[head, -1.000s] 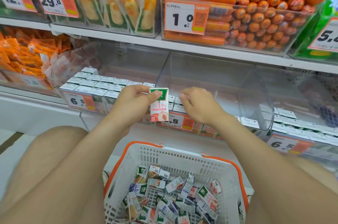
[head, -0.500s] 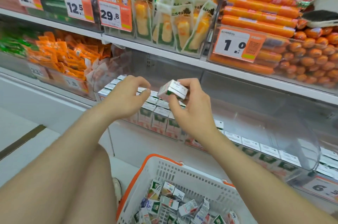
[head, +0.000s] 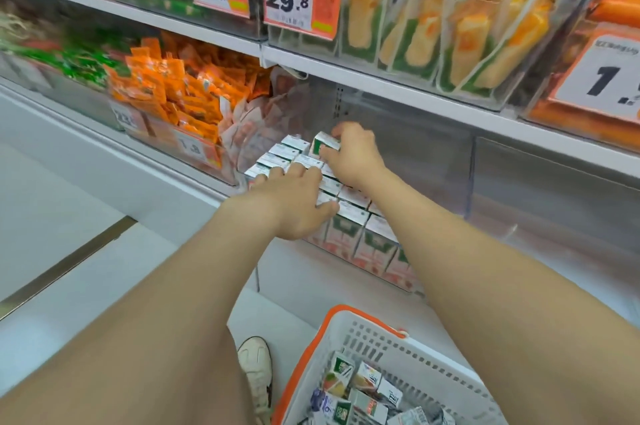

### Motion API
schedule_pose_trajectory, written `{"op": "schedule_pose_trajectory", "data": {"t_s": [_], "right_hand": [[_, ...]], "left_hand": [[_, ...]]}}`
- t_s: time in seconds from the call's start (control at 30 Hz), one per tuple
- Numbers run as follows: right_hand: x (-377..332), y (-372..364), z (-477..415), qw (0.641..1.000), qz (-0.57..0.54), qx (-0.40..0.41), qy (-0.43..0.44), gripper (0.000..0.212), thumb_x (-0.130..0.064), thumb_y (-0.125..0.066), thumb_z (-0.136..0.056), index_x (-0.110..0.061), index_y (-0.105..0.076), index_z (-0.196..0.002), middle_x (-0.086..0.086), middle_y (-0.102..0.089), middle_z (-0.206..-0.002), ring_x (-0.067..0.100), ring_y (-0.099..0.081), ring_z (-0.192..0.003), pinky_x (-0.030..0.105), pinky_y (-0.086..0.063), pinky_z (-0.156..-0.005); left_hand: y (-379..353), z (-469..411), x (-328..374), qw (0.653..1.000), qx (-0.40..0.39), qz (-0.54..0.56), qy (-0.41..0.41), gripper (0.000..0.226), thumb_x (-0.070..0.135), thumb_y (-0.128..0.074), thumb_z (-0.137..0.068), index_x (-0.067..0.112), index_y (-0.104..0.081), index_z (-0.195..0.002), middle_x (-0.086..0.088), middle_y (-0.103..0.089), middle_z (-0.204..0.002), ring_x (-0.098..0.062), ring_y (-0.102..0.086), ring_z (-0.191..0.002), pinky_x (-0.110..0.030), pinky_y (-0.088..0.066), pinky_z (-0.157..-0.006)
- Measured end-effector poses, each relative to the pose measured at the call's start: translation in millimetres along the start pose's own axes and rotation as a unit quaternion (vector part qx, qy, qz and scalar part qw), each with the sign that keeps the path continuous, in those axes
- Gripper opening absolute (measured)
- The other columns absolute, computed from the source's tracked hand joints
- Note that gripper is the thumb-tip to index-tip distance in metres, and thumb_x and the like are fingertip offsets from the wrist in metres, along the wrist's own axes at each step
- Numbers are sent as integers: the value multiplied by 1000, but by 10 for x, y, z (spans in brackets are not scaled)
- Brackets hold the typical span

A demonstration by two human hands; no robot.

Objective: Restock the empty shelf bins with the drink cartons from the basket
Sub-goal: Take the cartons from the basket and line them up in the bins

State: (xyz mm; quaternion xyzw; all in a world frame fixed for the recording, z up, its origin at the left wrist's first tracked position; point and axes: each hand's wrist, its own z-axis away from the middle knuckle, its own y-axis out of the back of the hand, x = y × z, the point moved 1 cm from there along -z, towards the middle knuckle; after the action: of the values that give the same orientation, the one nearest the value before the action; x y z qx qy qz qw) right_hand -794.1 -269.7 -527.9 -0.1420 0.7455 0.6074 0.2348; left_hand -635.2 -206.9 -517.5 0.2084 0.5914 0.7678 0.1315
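From the head camera: the right hand (head: 351,156) pinches a small green-and-white drink carton (head: 325,144), lowering it into the back row of the clear plastic shelf bin (head: 446,161). The left hand (head: 294,202) lies open, flat on the packed cartons (head: 349,213), likely steadying them. More wait in the white, orange-rimmed basket (head: 433,352).

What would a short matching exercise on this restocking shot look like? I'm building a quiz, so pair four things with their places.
Things:
1. right hand
2. left hand
3. basket
4. shoe

Places:
A. on the floor, left of the basket
B. grip on a carton at the back of the bin
C. flat on the front carton tops
D. bottom right, holding loose cartons

Pairs: 1-B, 2-C, 3-D, 4-A
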Motion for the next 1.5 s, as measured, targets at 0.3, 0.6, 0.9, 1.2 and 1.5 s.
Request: {"op": "schedule_pose_trajectory", "data": {"t_s": [0.3, 0.6, 0.9, 1.2, 1.5], "right_hand": [[-34, 90, 87, 993, 62, -99, 26, 36, -7, -42, -96, -8, -63, -125, 20, -64, -127, 40, -56, -120, 45, -51, -100], [-65, 666, 1876, 989, 35, 109, 94, 35, -26, -36, -82, -22, -70, -89, 5, -72, -80, 33, -65, -76, 41, -54, -68], [950, 96, 3019, 955, 203, -203, 77, 21, -20, -51, -94, -17, -46, -74, 6, -45, -65, 32, -51, -62, 32, -37, -53], [1969, -731, 3520, 918, 161, -357, -55, 22, -8, -49, -94, -13, -56, -73, 7, -55, -71, 29, -59, -66, 42, -58, -64], [2496, -1405, 3842, 888, 141, -434, -59, 35, 10, -45, -94, -2, -54, -126, 12, -57, -90, 31, -61, -81, 38, -47, -56]], "left_hand": [[67, 10, 34, 1000, -5, 20, 0, 67, 61, -45, -104, 16, -40, -153, -13, -39, -153, -39, -38, -142, -56, -38, -114], [91, 560, 425, 991, 112, 32, -69, 20, 38, -65, -98, 34, -61, -117, -1, -45, -121, -30, -40, -122, -45, -34, -98], [-841, 931, 1096, 965, -177, -58, -184, 25, 18, -61, -103, 26, -62, -126, 2, -58, -117, -24, -55, -102, -29, -45, -85], [-2206, 606, 1277, 934, -291, -151, -143, 10, 5, -55, -98, 14, -59, -96, -8, -59, -100, -26, -53, -78, -35, -44, -62], [-3219, 571, 1056, 925, -346, -135, -78, 24, -7, -52, -97, 6, -66, -111, -6, -64, -101, -25, -64, -83, -41, -59, -87]]}}
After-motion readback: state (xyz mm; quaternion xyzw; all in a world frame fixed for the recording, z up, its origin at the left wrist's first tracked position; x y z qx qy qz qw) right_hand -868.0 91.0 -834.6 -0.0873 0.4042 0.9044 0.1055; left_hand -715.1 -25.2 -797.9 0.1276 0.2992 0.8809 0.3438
